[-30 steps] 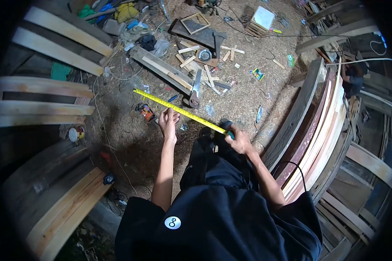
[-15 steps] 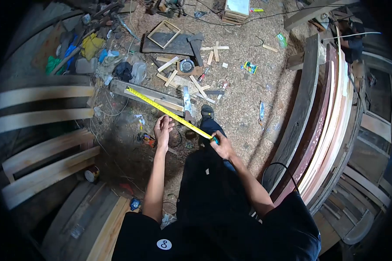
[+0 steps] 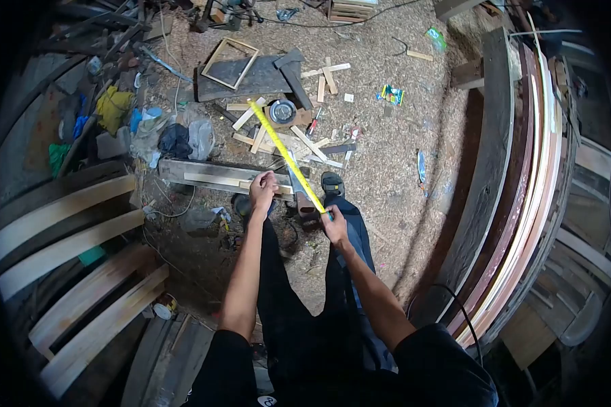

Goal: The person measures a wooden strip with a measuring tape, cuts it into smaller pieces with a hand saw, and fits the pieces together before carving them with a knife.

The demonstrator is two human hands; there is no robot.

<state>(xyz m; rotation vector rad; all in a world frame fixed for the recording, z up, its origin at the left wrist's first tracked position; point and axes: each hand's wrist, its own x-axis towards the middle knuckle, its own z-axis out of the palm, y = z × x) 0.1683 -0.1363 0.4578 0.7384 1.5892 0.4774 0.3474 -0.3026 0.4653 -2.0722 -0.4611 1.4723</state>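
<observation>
My right hand is closed around a tape measure, whose case is mostly hidden by the fingers. From it the yellow tape blade runs out up and to the left, its free end above scattered wood pieces. My left hand is left of the blade and apart from it, fingers loosely bent with no object visible in them. Beneath that hand, a pale wooden strip lies along a grey beam. What looks like a handsaw, brown-handled, lies at the beam's right end, partly behind the tape blade.
Long boards are stacked along the right. Curved-looking planks jut in from the left. Ahead lie a dark board, a small wooden frame and a round black dish. Shavings cover the floor; a cable runs along the left.
The tape's free end has swung up and to the right, away from the wooden strip. My right hand has shifted slightly left; my left hand is now over the strip. The view has shifted too.
</observation>
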